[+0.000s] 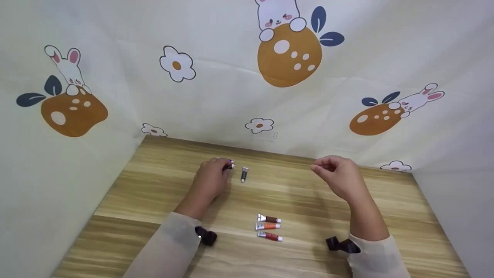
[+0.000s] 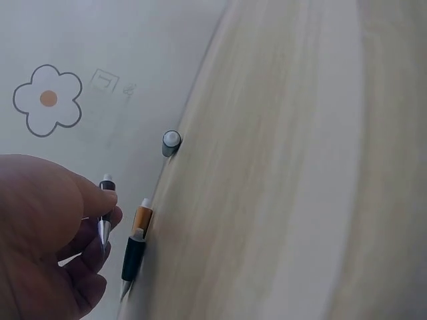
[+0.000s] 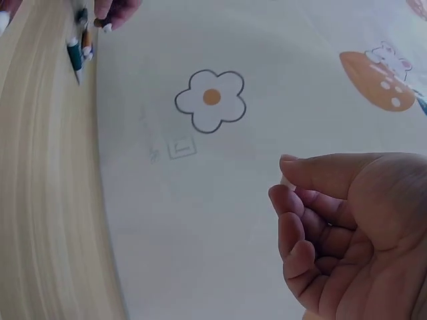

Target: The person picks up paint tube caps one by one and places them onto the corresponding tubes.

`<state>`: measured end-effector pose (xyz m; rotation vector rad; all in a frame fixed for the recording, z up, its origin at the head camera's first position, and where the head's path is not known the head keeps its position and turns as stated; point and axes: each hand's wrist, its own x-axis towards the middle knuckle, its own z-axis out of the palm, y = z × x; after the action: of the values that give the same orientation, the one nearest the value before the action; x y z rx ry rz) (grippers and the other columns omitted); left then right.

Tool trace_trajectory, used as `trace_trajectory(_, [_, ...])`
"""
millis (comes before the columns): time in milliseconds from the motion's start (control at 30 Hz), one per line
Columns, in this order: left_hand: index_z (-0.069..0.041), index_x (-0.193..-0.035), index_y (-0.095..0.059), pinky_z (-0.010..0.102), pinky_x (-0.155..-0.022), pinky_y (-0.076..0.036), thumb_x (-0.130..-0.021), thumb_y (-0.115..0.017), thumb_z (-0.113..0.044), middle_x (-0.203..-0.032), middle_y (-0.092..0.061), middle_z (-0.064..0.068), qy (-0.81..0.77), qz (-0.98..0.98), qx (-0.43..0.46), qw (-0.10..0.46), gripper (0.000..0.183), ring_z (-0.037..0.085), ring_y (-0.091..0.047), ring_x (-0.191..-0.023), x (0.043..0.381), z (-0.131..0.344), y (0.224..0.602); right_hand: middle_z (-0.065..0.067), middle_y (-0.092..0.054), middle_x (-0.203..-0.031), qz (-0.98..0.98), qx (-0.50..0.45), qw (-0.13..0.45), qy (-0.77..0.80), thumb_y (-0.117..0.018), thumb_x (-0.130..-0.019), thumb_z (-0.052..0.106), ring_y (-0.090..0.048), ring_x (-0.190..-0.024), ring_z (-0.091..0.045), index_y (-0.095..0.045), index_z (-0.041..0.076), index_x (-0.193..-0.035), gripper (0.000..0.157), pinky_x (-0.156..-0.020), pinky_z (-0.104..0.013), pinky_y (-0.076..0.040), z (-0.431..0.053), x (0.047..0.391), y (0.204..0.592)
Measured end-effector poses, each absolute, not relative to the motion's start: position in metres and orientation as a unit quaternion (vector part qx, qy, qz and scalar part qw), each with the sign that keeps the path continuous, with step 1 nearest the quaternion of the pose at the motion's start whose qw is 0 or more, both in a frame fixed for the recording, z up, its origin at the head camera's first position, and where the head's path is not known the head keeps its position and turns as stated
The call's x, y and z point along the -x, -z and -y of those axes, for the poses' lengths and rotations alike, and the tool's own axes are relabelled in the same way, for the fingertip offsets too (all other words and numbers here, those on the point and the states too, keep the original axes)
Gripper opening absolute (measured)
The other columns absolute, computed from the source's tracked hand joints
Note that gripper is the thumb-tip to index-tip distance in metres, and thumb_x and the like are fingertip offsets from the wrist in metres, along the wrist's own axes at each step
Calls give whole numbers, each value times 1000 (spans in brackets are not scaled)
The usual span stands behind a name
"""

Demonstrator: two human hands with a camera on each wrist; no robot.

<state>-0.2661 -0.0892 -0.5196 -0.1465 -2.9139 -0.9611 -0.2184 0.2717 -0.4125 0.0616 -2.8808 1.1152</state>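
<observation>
While the left hand (image 1: 211,175) is pinching a tube (image 2: 106,185), ideally without squeezing, the right hand (image 1: 342,178) is hovering, its grip unclear.

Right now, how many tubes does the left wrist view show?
4: dark tube in the left hand; orange tube and green tube right of it; end-on tube above these. Some may be hidden.
</observation>
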Motion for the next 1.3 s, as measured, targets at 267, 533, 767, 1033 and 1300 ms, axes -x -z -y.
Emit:
trace_trajectory(267, [-22, -130, -74, 47, -110, -52, -108, -66, -26, -128, -75, 0, 308, 947, 71, 57, 23, 27, -65, -122, 258, 79, 501, -4, -77, -99, 917, -37, 53, -393, -79, -99, 32, -65, -88, -19, -80, 16, -108, 19, -73, -21, -54, -260, 207, 404])
trace_trajectory(533, [-22, -128, -75, 46, -108, -53, -105, -71, -24, -126, -74, 0, 321, 938, 104, 80, 23, 27, -66, -119, 244, 62, 476, -3, -76, -98, 907, -59, 99, -406, -80, -98, 26, -64, -86, -18, -82, 16, -108, 14, -72, -20, -53, -250, 195, 395])
trace_trajectory(767, [-23, -130, -74, 46, -111, -52, -105, -69, -28, -126, -75, -2, 315, 931, 143, 114, 25, 23, -67, -122, 230, 53, 460, -1, -75, -95, 896, -76, 141, -415, -82, -97, 23, -63, -85, -14, -83, 18, -104, 10, -74, -19, -52, -244, 185, 388])
trace_trajectory(1033, [-18, -128, -74, 46, -113, -49, -106, -68, -28, -125, -76, -2, 335, 910, 185, 162, 25, 23, -67, -122, 210, 43, 442, 3, -75, -90, 852, -130, 210, -462, -85, -92, 11, -65, -79, -11, -84, 21, -99, 12, -70, -17, -53, -235, 171, 382])
trace_trajectory(1300, [-19, -127, -73, 46, -115, -47, -107, -66, -29, -125, -75, -4, 332, 893, 230, 199, 23, 22, -65, -124, 188, 36, 426, -2, -76, -90, 831, -183, 272, -450, -86, -88, 2, -62, -76, -5, -84, 19, -100, 21, -66, -15, -48, -228, 158, 377])
